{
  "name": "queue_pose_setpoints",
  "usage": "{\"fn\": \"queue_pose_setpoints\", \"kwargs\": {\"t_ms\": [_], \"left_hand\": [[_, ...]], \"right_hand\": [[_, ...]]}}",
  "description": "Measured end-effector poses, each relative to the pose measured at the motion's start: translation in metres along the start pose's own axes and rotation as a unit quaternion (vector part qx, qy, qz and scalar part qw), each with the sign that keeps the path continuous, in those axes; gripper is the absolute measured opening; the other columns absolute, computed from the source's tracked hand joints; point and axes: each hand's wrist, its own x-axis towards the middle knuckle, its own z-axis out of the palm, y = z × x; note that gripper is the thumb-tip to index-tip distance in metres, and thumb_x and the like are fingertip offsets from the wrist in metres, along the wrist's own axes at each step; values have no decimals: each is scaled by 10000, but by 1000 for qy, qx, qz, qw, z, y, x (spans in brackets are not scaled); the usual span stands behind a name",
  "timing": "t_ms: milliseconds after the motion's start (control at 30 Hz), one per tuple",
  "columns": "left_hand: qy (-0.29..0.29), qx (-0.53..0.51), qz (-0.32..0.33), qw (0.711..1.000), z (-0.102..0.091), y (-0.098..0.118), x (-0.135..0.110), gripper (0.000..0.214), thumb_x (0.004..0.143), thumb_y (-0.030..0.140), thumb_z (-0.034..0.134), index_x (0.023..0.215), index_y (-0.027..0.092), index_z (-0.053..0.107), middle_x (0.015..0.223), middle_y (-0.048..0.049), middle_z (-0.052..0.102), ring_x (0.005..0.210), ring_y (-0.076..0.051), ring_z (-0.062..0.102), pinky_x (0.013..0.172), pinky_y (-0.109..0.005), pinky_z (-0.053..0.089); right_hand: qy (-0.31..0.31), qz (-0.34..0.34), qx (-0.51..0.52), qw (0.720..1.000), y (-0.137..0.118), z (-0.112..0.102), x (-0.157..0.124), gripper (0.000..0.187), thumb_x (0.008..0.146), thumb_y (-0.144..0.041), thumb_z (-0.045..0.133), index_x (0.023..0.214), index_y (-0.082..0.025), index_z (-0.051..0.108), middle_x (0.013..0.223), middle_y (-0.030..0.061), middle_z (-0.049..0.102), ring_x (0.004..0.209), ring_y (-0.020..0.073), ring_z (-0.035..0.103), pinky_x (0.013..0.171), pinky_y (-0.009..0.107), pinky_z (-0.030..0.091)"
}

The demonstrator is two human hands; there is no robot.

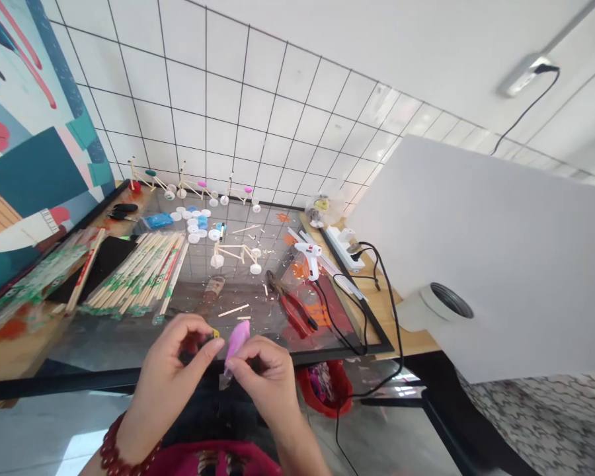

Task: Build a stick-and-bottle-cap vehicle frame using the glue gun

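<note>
My left hand (171, 370) is closed in a pinch, thumb against fingertips, on a small yellow piece (215, 334) whose kind I cannot make out. Beside it, my right hand (270, 377) pinches a soft pink clay-like lump (238, 338), with a bit of clear wrap showing at its lower end. Both hands are held above the table's front edge, close together but apart. Beyond them stands a small bicycle model (238, 252) made of wooden sticks with white round wheels. Two loose stick pieces (233, 310) lie nearer to my hands.
Bundled chopsticks (139, 271) lie left; red-handled pliers (297, 311) and a white glue gun (310, 256) with its cord lie right. White and blue caps (198, 221) and more stick bicycles (193, 185) are behind. A red bin (344, 396) sits below the edge.
</note>
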Motion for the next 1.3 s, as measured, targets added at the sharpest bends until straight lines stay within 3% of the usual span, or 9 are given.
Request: {"fn": "queue_pose_setpoints", "kwargs": {"t_ms": [67, 133, 267, 533, 767, 933, 1300], "left_hand": [[-87, -36, -38, 995, 4, 5, -6, 300, 757, 496, 771, 795, 214, 675, 776, -20, 644, 699, -167, 599, 648, -266, 525], [-137, -71, -75, 985, 7, 10, -10, 312, 743, 507, 775, 774, 210, 684, 710, -11, 625, 657, -166, 590, 604, -262, 516], [-146, -85, -98, 981, 7, 13, -9, 308, 750, 498, 767, 743, 197, 703, 706, -25, 648, 655, -165, 587, 611, -264, 510], [-192, -132, -99, 967, 5, 15, -3, 383, 759, 512, 773, 616, 180, 645, 602, 0, 583, 579, -131, 527, 576, -250, 477], [-156, -158, -124, 967, 4, 8, -7, 259, 722, 427, 812, 815, 196, 740, 682, -16, 656, 613, -148, 599, 600, -261, 523], [-130, -111, -131, 977, 2, 15, -4, 195, 634, 379, 827, 683, 203, 758, 630, -27, 655, 602, -149, 574, 581, -255, 515], [-119, -97, -124, 980, 0, 10, -2, 169, 657, 378, 801, 667, 212, 766, 652, -33, 702, 620, -149, 605, 606, -235, 512]], "right_hand": [[1, -35, -29, 999, 0, 1, -2, 165, 845, -222, 744, 690, -195, 694, 641, -5, 682, 586, 114, 597, 580, 220, 474], [1, -77, -70, 995, 1, 2, -4, 146, 885, -224, 698, 740, -201, 694, 680, 6, 693, 624, 125, 619, 600, 230, 486], [-1, -129, -117, 985, 2, 2, -6, 135, 926, -216, 657, 792, -212, 674, 725, 11, 702, 678, 138, 632, 644, 248, 495], [-29, -54, -35, 998, -2, -1, -6, 251, 939, -312, 680, 713, -209, 649, 664, -23, 648, 628, 114, 598, 627, 224, 472], [-17, -76, -48, 996, -1, 0, -6, 211, 931, -285, 696, 733, -215, 674, 680, -18, 677, 640, 117, 616, 634, 231, 489], [-9, -108, -85, 990, 0, 2, -7, 163, 923, -259, 709, 765, -221, 693, 710, -7, 701, 668, 126, 642, 652, 242, 510], [-17, -90, -83, 992, 7, 5, -8, 152, 914, -254, 721, 770, -216, 691, 714, -3, 704, 686, 133, 654, 668, 245, 517]]}}
